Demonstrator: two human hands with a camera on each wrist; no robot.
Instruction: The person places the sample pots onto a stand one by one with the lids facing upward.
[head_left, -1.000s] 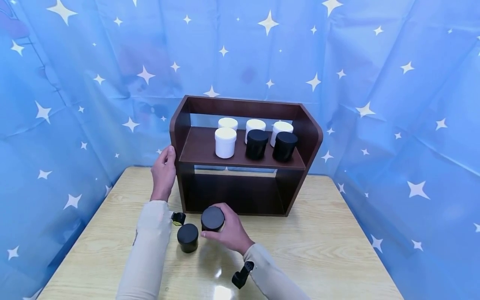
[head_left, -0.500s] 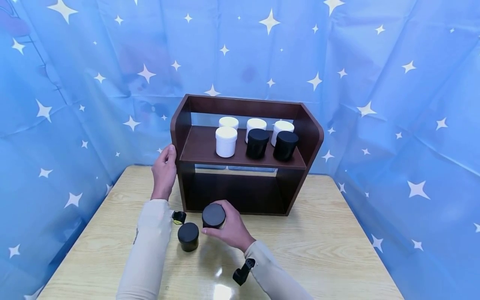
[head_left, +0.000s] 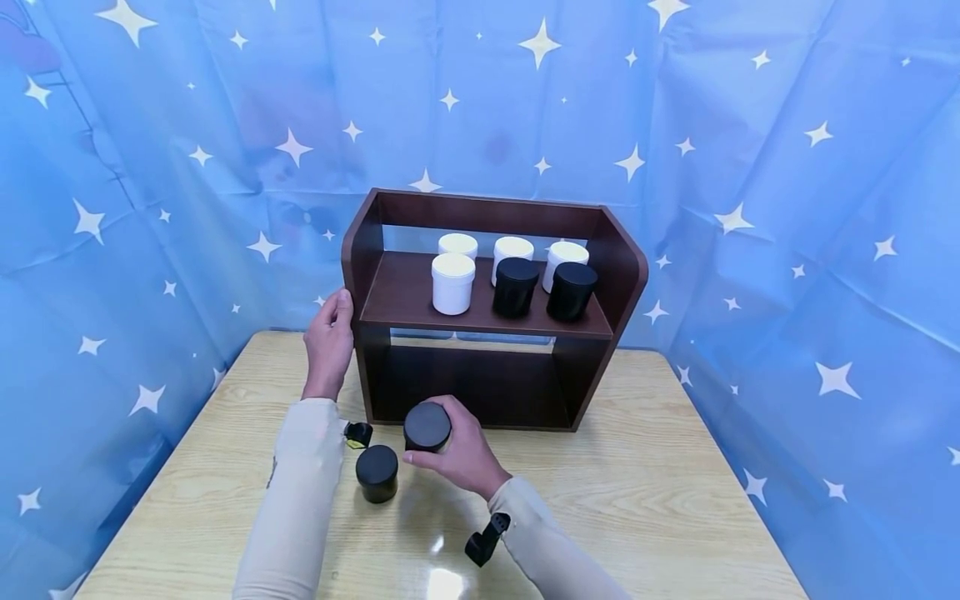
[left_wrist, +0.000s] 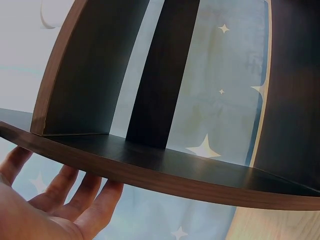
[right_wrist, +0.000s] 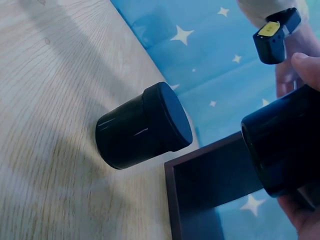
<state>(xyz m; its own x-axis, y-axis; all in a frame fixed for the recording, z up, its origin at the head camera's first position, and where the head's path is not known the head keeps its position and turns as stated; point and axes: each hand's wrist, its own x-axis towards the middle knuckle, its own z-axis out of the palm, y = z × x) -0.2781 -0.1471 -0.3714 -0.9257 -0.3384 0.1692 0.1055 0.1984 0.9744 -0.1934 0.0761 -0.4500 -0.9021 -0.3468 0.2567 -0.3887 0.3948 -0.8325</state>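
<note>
My right hand (head_left: 467,454) grips a black lidded jar (head_left: 427,427) by its sides, raised off the table in front of the dark brown shelf (head_left: 487,325). Beside it, a second black jar (right_wrist: 135,127) stands upright on the wood. My left hand (head_left: 328,346) touches the outer left side of the shelf; the left wrist view shows its fingers (left_wrist: 102,207) extended, tips against the panel. On the upper board stand several white jars (head_left: 452,285), with two black jars (head_left: 513,288) in front at the right.
The light wooden table (head_left: 660,500) spreads out around the shelf. A blue curtain with white stars (head_left: 225,100) hangs behind and at both sides. Below the upper board is the shelf's lower compartment (head_left: 472,387). A black wrist camera (head_left: 487,540) is strapped to the right sleeve.
The right hand has lifted the gripped black jar slightly, moving it a little toward the shelf. The left hand and the other jars keep their places.
</note>
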